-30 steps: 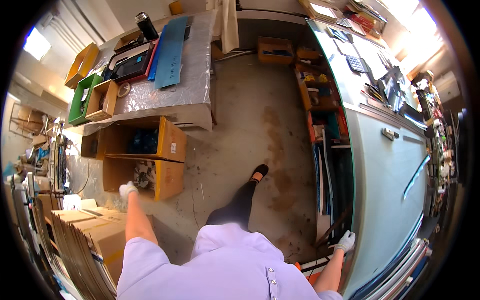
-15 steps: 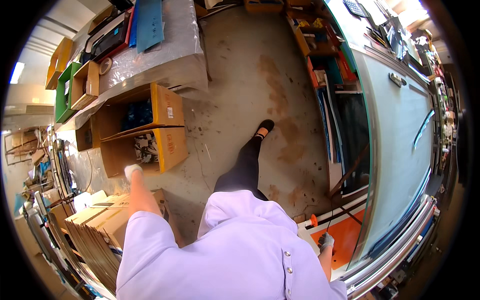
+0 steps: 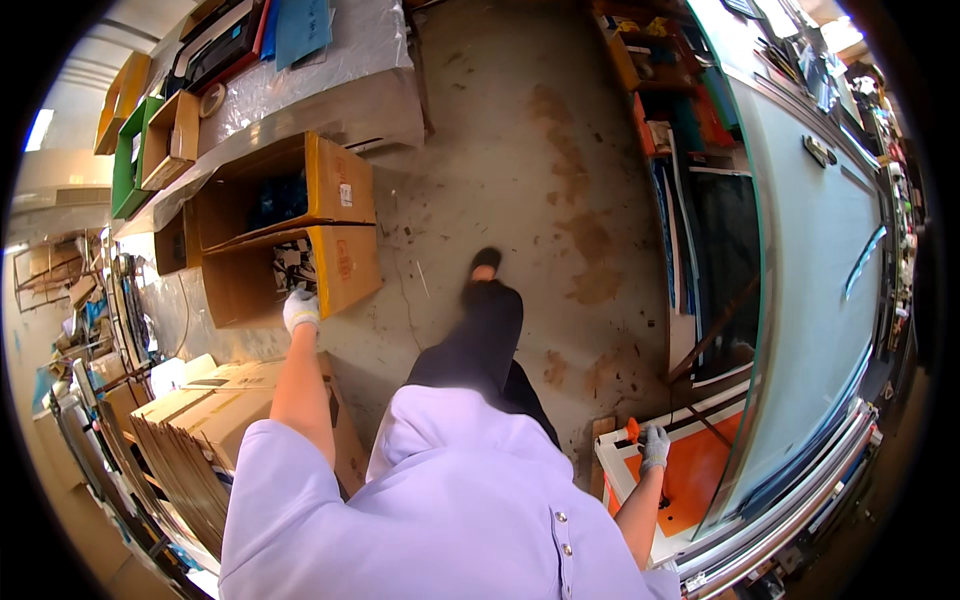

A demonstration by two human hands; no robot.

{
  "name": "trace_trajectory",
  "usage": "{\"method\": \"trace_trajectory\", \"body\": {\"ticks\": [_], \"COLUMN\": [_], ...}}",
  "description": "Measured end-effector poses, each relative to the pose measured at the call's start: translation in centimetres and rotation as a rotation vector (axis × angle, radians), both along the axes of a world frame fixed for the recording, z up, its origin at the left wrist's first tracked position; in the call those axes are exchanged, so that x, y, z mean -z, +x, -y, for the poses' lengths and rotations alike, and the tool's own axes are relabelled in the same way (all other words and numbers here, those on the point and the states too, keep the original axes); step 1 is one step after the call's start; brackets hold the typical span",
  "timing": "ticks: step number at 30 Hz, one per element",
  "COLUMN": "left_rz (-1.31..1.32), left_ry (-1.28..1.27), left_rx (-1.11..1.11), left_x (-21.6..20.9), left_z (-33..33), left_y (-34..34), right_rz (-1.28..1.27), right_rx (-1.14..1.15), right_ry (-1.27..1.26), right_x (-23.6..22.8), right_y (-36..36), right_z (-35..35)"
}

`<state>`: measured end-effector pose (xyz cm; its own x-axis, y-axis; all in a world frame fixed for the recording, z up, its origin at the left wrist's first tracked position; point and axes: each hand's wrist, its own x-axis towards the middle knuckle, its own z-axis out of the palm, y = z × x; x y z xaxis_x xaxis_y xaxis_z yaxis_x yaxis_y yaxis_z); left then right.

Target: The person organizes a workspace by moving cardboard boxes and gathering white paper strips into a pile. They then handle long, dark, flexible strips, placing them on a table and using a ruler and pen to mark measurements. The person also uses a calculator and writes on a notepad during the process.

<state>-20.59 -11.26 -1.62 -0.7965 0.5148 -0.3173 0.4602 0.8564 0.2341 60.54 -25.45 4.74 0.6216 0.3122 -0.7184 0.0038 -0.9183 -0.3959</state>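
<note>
My left hand (image 3: 301,312), in a pale knit glove, is at the near edge of an upright cardboard box (image 3: 350,268) holding black-and-white scraps (image 3: 294,262). Whether it touches the box I cannot tell, and its fingertips are too blurred to read. At lower right, my right hand (image 3: 655,450) wears a grey-white glove. Its fingers point forward, apart, and nothing shows in them. Close beside it are a small orange knob (image 3: 632,431) and an orange panel (image 3: 690,488) in a white frame.
A second cardboard box (image 3: 340,185) with dark blue contents stands just beyond. Flattened cartons (image 3: 215,425) are stacked at left. A plastic-covered table (image 3: 350,90) is at far left. Along the right runs a glass-topped bench (image 3: 805,280), shelves (image 3: 650,75) beneath. The concrete floor (image 3: 470,180) has brown stains.
My left hand has moved right and forward along the near box. My right hand has moved forward to beside the orange knob. The forward foot has changed, and I have shifted slightly left.
</note>
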Motion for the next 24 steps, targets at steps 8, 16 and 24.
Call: {"method": "trace_trajectory", "body": {"ticks": [8,16,24], "left_rz": [0.142,0.402,0.381], "left_ry": [-0.041,-0.016,-0.08], "left_rx": [0.128,-0.031,-0.046], "left_x": [5.8,23.0,47.8], "left_z": [0.3,4.8,5.9], "left_y": [9.0,12.5,12.9], "right_rz": [-0.122,-0.097,0.108], "right_rx": [-0.184,-0.311,-0.633], "right_ry": [-0.048,-0.182,-0.115], "right_x": [4.3,12.1,28.4], "right_y": [-3.6,-6.6,2.6], "right_z": [1.2,1.5,3.1]}}
